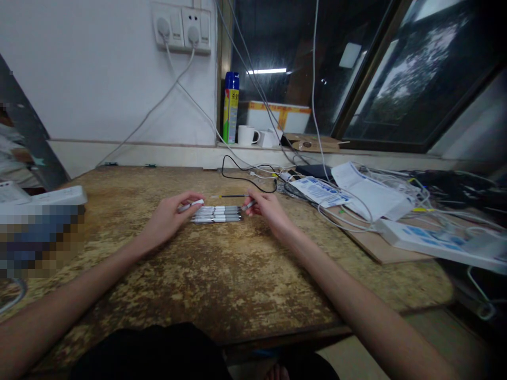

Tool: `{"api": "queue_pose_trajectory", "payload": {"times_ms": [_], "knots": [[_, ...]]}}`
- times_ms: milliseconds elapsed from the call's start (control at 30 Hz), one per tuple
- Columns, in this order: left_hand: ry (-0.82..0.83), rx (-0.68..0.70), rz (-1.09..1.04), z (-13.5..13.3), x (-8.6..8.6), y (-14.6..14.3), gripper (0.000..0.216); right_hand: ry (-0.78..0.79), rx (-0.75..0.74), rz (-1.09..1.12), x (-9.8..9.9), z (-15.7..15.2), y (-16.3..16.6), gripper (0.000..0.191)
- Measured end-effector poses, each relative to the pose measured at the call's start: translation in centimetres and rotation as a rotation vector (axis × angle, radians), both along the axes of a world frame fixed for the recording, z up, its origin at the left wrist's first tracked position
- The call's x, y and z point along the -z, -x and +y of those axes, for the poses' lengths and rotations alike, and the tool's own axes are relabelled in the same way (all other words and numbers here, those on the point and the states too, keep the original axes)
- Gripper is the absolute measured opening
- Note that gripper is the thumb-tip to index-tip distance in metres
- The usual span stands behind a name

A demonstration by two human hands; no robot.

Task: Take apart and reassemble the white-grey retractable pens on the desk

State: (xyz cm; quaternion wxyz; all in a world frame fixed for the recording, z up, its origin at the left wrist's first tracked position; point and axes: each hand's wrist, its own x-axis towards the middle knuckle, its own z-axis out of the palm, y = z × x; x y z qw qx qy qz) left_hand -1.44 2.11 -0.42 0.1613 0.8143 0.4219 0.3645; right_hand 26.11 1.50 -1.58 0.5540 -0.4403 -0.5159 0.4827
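Note:
My left hand is closed on a white pen barrel, whose end sticks out past the fingertips. In my right hand a short grey pen part is pinched between thumb and fingers. Between the two hands several white-and-grey pens lie side by side, their dark tips towards the right. Just beyond them is a thin dark ink refill with a yellowish section; its right end meets my right fingers, and I cannot tell whether they touch it.
The worn wooden table spreads in front of me. Papers, tangled cables and a white power strip crowd its right side. A black cable loops behind the pens. A spray can and a white mug stand on the sill.

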Motion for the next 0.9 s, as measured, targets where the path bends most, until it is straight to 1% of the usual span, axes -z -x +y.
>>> {"api": "queue_pose_trajectory", "payload": {"times_ms": [67,167,267,333,433,567,667,767,900], "knots": [[-0.023,-0.001,0.016,0.1,-0.1,0.0,0.039,0.015,0.03,0.026,-0.1,-0.1,0.0,0.04],[-0.067,0.005,0.056,0.2,0.0,0.1,0.039,0.006,0.03,0.037,-0.2,0.0,0.0,0.041],[-0.077,-0.01,0.077,0.4,0.1,0.2,0.041,-0.019,0.004,0.032,-0.1,0.2,0.0,0.033],[-0.07,-0.012,0.075,0.5,0.3,0.3,0.042,-0.047,-0.004,0.004,0.0,0.4,0.0,0.028],[-0.051,-0.006,0.05,0.5,0.4,0.3,0.04,-0.112,0.023,-0.074,0.3,0.7,0.0,0.023],[-0.016,-0.005,0.011,0.3,0.4,0.2,0.038,-0.156,0.052,-0.185,0.6,0.9,-0.2,0.023],[-0.005,-0.014,0.012,0.1,0.2,0.1,0.036,-0.163,0.052,-0.199,0.7,1.0,-0.2,0.023],[0.008,-0.021,0.008,0.0,0.3,0.2,0.036,-0.165,0.019,-0.167,0.6,1.0,-0.3,0.027],[0.043,-0.021,0.007,0.0,0.4,0.1,0.037,-0.143,-0.048,-0.13,0.4,0.7,-0.3,0.041]]}}
